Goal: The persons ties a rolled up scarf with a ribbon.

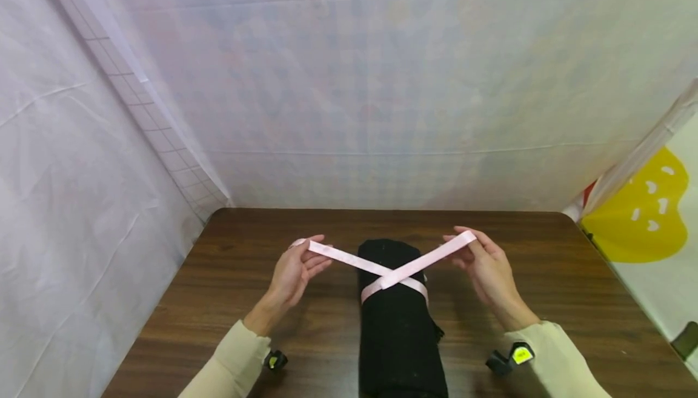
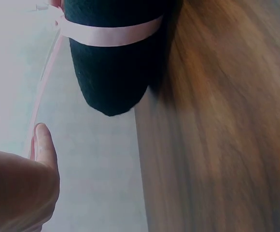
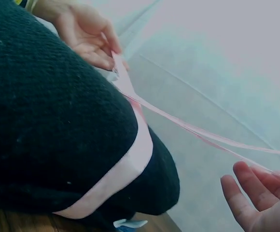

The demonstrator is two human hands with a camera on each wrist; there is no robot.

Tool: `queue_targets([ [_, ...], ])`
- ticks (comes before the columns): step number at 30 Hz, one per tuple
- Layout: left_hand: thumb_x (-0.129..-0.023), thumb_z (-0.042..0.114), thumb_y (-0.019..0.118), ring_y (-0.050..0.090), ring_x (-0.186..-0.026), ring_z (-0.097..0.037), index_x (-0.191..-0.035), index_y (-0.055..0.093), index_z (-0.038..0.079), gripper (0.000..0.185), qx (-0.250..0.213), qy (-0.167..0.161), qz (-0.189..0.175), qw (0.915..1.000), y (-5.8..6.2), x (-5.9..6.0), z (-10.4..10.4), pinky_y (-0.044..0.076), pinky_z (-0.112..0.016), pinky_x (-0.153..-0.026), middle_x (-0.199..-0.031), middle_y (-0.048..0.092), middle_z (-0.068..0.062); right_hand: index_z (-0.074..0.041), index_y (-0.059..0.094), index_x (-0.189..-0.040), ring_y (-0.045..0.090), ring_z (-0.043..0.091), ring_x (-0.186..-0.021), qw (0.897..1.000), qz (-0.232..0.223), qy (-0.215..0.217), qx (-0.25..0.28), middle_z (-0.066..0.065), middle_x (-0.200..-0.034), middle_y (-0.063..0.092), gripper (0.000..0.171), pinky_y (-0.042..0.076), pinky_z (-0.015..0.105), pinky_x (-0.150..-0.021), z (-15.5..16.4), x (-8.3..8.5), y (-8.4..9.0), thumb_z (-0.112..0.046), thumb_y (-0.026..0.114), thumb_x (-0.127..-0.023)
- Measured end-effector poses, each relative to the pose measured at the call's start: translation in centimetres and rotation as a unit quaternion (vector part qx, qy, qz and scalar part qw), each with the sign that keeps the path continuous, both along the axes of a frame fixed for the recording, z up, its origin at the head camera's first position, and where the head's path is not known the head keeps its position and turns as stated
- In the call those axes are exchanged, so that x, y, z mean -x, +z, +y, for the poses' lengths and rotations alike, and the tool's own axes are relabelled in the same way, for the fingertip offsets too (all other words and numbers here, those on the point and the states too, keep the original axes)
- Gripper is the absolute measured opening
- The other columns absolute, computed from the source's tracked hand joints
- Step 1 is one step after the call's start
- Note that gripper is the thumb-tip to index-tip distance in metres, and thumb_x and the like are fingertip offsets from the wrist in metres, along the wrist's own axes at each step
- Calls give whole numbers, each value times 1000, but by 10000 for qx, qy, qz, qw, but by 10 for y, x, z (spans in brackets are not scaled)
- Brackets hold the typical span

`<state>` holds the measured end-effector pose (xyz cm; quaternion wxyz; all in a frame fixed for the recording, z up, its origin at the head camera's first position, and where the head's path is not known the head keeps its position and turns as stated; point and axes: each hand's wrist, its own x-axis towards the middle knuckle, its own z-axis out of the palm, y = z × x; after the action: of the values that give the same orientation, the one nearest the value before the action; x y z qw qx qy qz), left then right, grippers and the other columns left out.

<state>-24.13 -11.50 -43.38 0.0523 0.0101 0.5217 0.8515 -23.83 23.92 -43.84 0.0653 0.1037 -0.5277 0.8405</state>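
Your left hand pinched one end of the pink ribbon between thumb and fingertips, and your right hand pinched the other end the same way, so each grip was closed on ribbon and on nothing else. Between your two grips lay the rolled black cloth, set lengthwise on the dark wooden surface and running back toward you. The ribbon circled the roll near its far end; its two tails crossed on top of the cloth, just inward of both grips, and then rose outward, one to each hand, held taut and clear of the surface. From the right wrist view the band lay flat and snug against the knit, with the thin tails stretched away to your fingers. From the left wrist view the ribbon wrapped the roll's rounded end, and your thumb lay beside a tail. White sheeting hung beyond both grips, behind the surface.
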Motion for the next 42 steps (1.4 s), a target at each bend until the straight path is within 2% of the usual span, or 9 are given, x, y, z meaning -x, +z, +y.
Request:
queue_targets([
  [6,-108,15,29,72,-94,-21,-137,42,-15,44,-69,27,-108,9999,-3,-1,-13,56,-39,-90,-112,69,-23,-8,67,-115,72,16,-96,9998,-149,-77,86,8,-104,75,23,59,32,-77,14,-2,1,-16,48,-105],
  [14,-109,16,27,72,-94,-21,-140,39,-15,45,-200,71,-223,9995,-4,-3,-24,57,-35,-86,-105,72,-15,-6,66,-116,71,15,-98,9993,-336,-176,24,8,-106,75,24,59,32,-79,29,-5,2,-16,47,-105],
  [20,-109,15,27,72,-93,-20,-141,37,-15,45,-192,144,-293,9993,-5,-5,-32,56,-37,-89,-104,71,-14,-4,67,-116,71,19,-98,9988,-261,38,412,12,-106,74,26,59,36,-80,43,-7,1,-14,45,-106],
  [26,-109,14,27,72,-87,-18,-139,38,-16,44,-153,294,-489,9983,-12,-8,-41,56,-37,-88,-97,71,-12,-6,67,-116,72,22,-96,9963,-439,220,701,12,-108,74,28,59,38,-79,59,-10,-6,-13,42,-107],
  [33,-108,12,27,72,-90,-19,-139,37,-17,44,-48,279,-613,9977,-20,-11,-52,55,-38,-91,-102,71,-15,-6,67,-115,72,24,-96,9931,-558,278,995,15,-106,74,26,59,38,-78,75,-13,-15,-13,44,-106],
  [38,-107,10,26,72,-91,-21,-140,37,-17,43,-32,323,-806,9962,-25,-11,-60,56,-38,-89,-102,71,-16,-5,65,-114,72,24,-96,9904,-472,459,1217,16,-105,74,29,59,36,-78,85,-13,-25,-11,37,-107],
  [42,-107,9,27,72,-91,-20,-141,35,-17,44,-77,296,-895,9955,-27,-11,-66,56,-36,-89,-100,71,-15,-4,66,-112,72,25,-97,9863,-486,562,1474,17,-105,74,35,59,38,-80,94,-10,-34,-9,32,-108],
])
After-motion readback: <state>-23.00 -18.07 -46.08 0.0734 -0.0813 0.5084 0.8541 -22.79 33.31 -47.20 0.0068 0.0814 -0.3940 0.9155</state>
